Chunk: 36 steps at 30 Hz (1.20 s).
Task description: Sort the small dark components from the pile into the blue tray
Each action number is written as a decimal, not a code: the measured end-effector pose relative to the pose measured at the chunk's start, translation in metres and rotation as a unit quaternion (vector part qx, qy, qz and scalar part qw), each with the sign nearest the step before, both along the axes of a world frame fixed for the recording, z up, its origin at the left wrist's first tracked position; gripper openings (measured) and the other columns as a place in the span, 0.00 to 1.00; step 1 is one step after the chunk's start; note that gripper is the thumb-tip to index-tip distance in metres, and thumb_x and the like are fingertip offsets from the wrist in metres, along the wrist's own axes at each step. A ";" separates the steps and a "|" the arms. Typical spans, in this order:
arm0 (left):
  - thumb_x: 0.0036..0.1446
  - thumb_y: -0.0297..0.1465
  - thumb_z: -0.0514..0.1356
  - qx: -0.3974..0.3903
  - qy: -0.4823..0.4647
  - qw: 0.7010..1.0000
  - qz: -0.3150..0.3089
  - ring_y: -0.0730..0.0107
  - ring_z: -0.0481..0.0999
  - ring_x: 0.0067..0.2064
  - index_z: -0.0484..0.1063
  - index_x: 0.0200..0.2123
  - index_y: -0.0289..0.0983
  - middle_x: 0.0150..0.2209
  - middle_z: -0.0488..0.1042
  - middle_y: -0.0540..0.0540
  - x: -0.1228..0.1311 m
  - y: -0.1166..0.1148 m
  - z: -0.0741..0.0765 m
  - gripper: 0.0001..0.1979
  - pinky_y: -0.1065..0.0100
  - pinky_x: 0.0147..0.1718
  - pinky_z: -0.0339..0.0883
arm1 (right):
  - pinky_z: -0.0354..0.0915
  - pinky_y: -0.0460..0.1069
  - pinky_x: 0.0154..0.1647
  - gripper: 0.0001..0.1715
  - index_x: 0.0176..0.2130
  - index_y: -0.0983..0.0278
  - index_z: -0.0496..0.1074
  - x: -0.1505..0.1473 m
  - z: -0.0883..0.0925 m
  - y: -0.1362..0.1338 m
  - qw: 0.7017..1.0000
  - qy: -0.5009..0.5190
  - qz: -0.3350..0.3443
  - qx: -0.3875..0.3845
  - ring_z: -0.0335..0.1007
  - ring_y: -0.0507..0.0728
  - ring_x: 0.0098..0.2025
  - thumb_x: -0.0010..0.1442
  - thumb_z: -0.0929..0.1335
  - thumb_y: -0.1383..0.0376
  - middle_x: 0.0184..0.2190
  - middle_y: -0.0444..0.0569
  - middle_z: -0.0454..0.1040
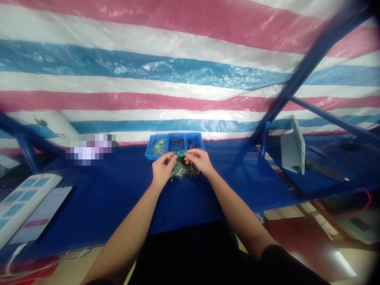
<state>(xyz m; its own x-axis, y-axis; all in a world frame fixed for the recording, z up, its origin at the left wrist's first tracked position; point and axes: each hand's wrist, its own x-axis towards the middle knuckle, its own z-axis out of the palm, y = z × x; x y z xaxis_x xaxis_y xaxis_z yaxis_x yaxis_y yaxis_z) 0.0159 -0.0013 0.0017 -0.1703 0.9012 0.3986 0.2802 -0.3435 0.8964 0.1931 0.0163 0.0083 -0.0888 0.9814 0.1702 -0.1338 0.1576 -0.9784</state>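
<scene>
Between my two hands is a small green circuit board (180, 153), raised above the blue table. My left hand (164, 168) pinches its left end, fingers closed. At the other end, my right hand (199, 159) is closed with thumb and fingertips; the fingers partly cover the board. Just below lie a pile of green circuit boards (179, 171) and, to its right, a heap of small dark and brass-coloured parts (193, 169). Behind the hands stand three joined blue bins (152, 155): green boards in the left one, small dark and brass parts in the other two.
A white power strip (32, 198) and a phone (44, 215) with a cable lie at the left. A tablet-like device (293, 148) stands at the right beyond a blue metal frame (274, 101). Striped plastic sheeting (166, 75) hangs behind the table (118, 202).
</scene>
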 end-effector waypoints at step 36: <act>0.54 0.39 0.63 -0.007 0.018 1.000 -0.015 0.73 0.74 0.26 0.75 0.42 0.37 0.31 0.77 0.47 -0.002 0.000 0.001 0.16 0.70 0.30 0.70 | 0.70 0.50 0.36 0.16 0.32 0.63 0.79 0.002 -0.002 0.000 0.989 -0.090 -0.097 0.062 0.73 0.56 0.32 0.48 0.74 0.55 0.30 0.49 0.79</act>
<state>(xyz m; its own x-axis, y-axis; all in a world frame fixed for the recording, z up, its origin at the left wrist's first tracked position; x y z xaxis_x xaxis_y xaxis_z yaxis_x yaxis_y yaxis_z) 0.0141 -0.0008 0.0029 -0.1284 0.9111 0.3916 0.3016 -0.3403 0.8906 0.1954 0.0167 0.0065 0.0594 0.9557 0.2882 0.0846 0.2829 -0.9554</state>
